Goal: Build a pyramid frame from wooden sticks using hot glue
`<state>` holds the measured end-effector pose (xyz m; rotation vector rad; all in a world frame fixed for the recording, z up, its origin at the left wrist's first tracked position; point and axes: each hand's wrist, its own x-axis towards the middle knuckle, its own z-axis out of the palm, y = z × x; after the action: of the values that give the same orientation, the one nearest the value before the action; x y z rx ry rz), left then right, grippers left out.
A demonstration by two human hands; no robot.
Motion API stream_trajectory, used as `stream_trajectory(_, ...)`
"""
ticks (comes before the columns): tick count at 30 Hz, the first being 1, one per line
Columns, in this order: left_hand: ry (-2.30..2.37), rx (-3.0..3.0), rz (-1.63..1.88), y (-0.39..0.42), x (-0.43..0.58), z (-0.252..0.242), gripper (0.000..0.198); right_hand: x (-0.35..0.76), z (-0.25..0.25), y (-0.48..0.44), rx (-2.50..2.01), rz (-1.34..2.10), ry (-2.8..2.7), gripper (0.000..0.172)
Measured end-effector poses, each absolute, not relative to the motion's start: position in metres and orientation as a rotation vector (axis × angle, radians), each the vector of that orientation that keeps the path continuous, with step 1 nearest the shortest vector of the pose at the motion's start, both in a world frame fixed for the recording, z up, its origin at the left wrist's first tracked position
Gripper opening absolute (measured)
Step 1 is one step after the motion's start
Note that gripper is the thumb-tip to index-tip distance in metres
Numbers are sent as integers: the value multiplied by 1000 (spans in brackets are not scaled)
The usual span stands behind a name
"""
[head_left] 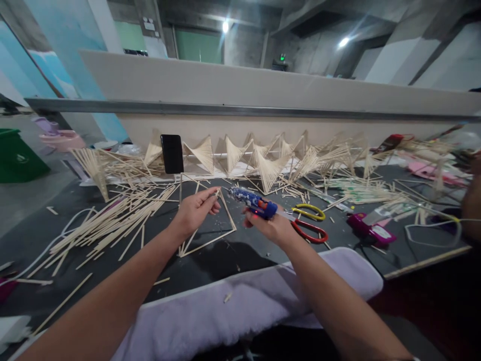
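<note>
In the middle of the dark table stands a small frame of thin wooden sticks (pixel 212 240), joined at its corners. My left hand (pixel 198 206) pinches the top of this stick frame between thumb and fingers. My right hand (pixel 271 225) is wrapped round a blue hot glue gun (pixel 251 198), which has a small red light lit and a clear glue stick at its rear. The gun's nozzle points left, close to my left fingertips; whether it touches the sticks I cannot tell. Just right of my right hand lie scissors with red and yellow handles (pixel 310 233).
Loose sticks (pixel 112 223) are heaped at the left. Fan-shaped stick models (pixel 235 153) line the back by a white board (pixel 263 85). A black phone (pixel 172 154) stands upright behind my left hand. A magenta glue gun (pixel 372 229) lies right. Part of another person's arm (pixel 472 200) shows at the right edge.
</note>
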<state>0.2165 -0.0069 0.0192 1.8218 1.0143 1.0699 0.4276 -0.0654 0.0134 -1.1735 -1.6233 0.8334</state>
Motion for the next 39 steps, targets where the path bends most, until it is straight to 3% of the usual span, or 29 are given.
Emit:
stream_trajectory(5,987,1837,1066,-8,215,20,50,426,10,-67,-1299,709,-1692,12)
stream_trajectory(16,981,1830,1068,-7,215,18,49,411,8,-67,-1408,399,-1714,26)
stream_trajectory(39,977,1829,1049,-6,214,18,51,408,5,-62,-1444,411,-1659,33)
